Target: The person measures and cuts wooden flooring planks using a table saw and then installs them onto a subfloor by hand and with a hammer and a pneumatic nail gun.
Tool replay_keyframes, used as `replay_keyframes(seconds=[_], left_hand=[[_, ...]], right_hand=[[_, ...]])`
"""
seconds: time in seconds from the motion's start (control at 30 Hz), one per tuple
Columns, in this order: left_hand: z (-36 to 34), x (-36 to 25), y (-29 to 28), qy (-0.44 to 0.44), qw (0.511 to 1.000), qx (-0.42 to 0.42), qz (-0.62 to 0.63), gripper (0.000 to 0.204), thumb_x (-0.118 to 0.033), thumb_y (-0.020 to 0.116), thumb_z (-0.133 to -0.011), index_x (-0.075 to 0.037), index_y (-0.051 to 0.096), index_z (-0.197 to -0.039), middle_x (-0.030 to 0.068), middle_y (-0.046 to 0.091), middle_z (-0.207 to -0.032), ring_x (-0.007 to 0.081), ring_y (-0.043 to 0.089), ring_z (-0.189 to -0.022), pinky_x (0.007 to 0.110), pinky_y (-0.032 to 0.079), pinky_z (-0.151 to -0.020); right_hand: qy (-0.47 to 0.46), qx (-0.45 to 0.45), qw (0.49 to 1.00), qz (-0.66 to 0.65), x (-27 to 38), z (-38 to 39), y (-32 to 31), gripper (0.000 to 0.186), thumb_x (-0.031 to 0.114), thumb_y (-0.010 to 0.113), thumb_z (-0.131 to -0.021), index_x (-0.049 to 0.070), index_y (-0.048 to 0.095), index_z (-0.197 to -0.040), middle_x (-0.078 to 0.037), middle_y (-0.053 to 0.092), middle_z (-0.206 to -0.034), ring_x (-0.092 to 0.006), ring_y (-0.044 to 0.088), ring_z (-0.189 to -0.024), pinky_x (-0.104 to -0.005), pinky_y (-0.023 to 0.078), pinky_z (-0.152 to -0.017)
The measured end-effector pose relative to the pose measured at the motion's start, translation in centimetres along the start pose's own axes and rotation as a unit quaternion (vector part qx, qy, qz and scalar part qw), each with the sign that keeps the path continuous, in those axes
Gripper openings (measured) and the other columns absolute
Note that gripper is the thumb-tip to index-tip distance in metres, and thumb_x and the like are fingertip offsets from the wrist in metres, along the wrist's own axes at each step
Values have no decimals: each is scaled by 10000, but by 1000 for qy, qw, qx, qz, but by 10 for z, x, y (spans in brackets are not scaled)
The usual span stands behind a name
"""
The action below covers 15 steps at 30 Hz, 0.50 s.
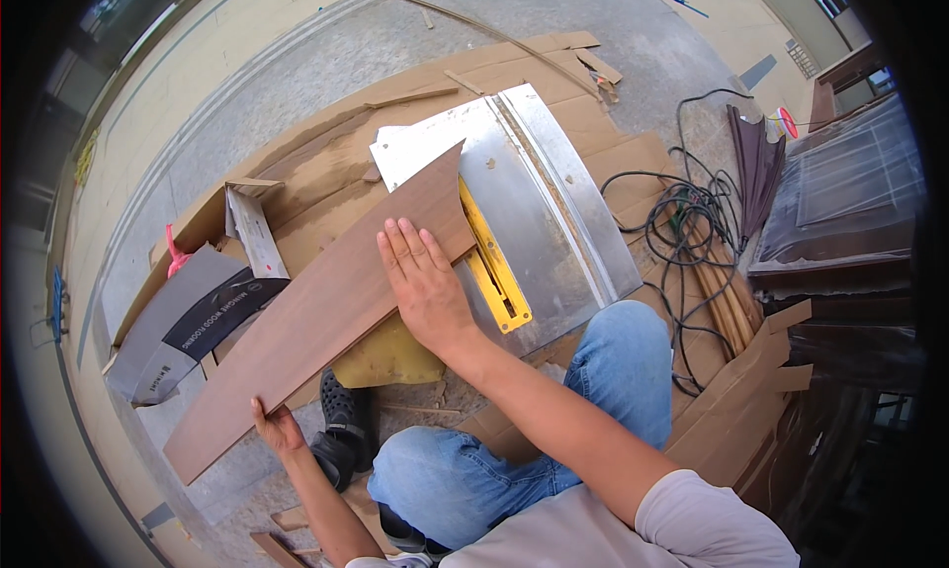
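A long brown wood flooring plank [306, 311] runs slantwise from the lower left onto the silver top of a table saw [519, 212]. Its far end tapers to a point beside the yellow insert plate [504, 296]; I cannot make out a blade in the slot. My left hand [280, 429] grips the plank's near edge, thumb on top and the other fingers underneath. Flat on the plank's upper face, close to the yellow plate, lies my right hand [427, 296] with its fingers stretched out. The plank overhangs the saw top at the left.
Left of the plank stands an opened flooring carton [193, 311]. Cardboard sheets [326, 182] lie under and around the saw. A tangled black cable [692, 212] is at the right, near wooden strips [722, 296]. A blue-handled screwdriver [684, 1] lies on the far floor.
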<state>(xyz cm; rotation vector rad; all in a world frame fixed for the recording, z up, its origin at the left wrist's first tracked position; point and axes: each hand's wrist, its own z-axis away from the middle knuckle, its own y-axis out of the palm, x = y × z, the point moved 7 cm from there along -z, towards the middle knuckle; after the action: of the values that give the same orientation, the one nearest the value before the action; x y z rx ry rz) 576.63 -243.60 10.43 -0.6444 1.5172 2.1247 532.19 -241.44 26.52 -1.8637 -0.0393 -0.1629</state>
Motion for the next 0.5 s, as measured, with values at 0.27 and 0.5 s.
replay_keyframes(seconds=[0.27, 0.5], left_hand=[[3, -2, 2, 17, 999, -12, -38, 438, -119, 721, -924, 46, 555, -1294, 162, 640, -1289, 243, 627, -1168, 381, 538, -1038], [5, -3, 1, 19, 999, -7, -32, 462, -115, 726, -919, 42, 542, -1313, 165, 635, -1298, 247, 623, -1179, 385, 531, -1048]], right_hand=[[0, -1, 1000, -15, -1, 2, 1, 571, 138, 389, -970, -35, 361, -1514, -176, 347, -1597, -296, 282, -1508, -418, 163, -1260], [-4, -1, 1000, -9, 1, 2, 1, 572, 144, 392, -971, -36, 363, -1513, -176, 347, -1596, -295, 284, -1507, -418, 164, -1260]])
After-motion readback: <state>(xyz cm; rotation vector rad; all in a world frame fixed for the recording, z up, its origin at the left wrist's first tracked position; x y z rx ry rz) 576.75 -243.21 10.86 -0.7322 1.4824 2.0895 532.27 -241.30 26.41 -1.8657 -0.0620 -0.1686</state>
